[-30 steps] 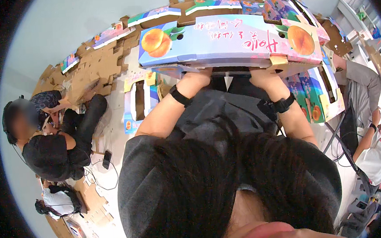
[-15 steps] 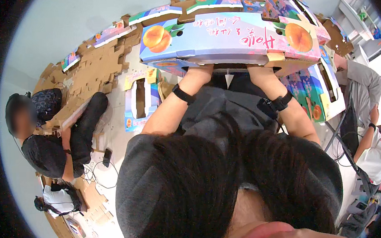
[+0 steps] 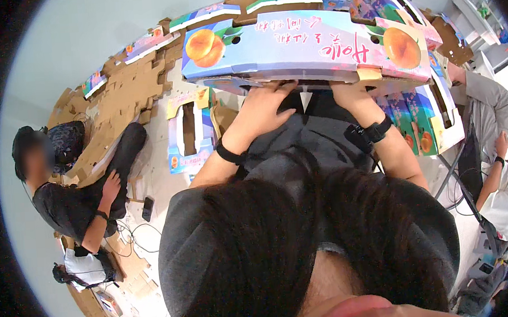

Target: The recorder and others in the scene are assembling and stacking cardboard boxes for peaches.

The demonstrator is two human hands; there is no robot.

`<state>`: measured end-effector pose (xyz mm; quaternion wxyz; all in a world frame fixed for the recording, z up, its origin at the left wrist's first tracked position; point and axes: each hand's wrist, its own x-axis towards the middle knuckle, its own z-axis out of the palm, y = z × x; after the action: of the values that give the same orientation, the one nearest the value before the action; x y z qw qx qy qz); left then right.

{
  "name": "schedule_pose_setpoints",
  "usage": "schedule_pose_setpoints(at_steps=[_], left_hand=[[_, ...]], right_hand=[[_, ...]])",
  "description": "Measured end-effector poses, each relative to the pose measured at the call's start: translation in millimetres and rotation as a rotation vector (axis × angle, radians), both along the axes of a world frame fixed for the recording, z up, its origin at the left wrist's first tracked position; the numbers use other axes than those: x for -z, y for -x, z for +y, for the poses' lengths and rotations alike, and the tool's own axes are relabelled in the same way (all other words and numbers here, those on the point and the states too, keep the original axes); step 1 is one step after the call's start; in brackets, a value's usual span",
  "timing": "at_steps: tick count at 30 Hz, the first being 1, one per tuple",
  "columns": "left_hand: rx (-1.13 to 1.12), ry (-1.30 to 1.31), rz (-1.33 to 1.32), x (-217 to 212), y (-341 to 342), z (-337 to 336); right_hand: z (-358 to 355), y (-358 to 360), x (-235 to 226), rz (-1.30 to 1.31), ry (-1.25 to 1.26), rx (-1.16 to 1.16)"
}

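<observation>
A large cardboard fruit box [image 3: 299,45], pale blue and pink with printed peaches, is in front of me with its long printed side facing up. My left hand [image 3: 262,108] is at its near lower edge, fingertips touching the edge and thumb spread away from the box. To the right, my right hand [image 3: 349,96] grips the same near edge, its fingers hidden beneath the cardboard. A yellowish cardboard flap [image 3: 369,74] shows on the near edge beside it. Both wrists wear black bands.
Left of my legs stands a smaller-looking peach box [image 3: 189,124] with a slot; more boxes [image 3: 432,118] stand at right. Flattened cardboard [image 3: 125,94] lies far left. A person in black [image 3: 64,199] sits left, another in a white shirt [image 3: 503,198] right. A phone [image 3: 147,209] and cables lie on the floor.
My left hand has drawn out from under the box, its fingers and thumb now showing at the edge. The box has shifted slightly. The person at left has raised a hand onto the leg.
</observation>
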<state>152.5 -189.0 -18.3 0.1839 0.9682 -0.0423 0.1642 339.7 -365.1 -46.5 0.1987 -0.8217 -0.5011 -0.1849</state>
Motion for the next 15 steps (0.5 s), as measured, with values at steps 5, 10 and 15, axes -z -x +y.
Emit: schedule_pose_setpoints(at_steps=[5,10,15], left_hand=[[-0.063,0.025,-0.001,1.8,3.5,1.2],[-0.074,0.002,-0.028,9.5,-3.2,7.4],[-0.087,-0.063,-0.080,14.6,-10.0,9.2]], right_hand=[[1.0,0.5,-2.3,0.034,0.002,0.005],[-0.3,5.5,-5.9,-0.027,0.057,0.019],[0.1,8.5,-10.0,-0.013,0.086,0.011]])
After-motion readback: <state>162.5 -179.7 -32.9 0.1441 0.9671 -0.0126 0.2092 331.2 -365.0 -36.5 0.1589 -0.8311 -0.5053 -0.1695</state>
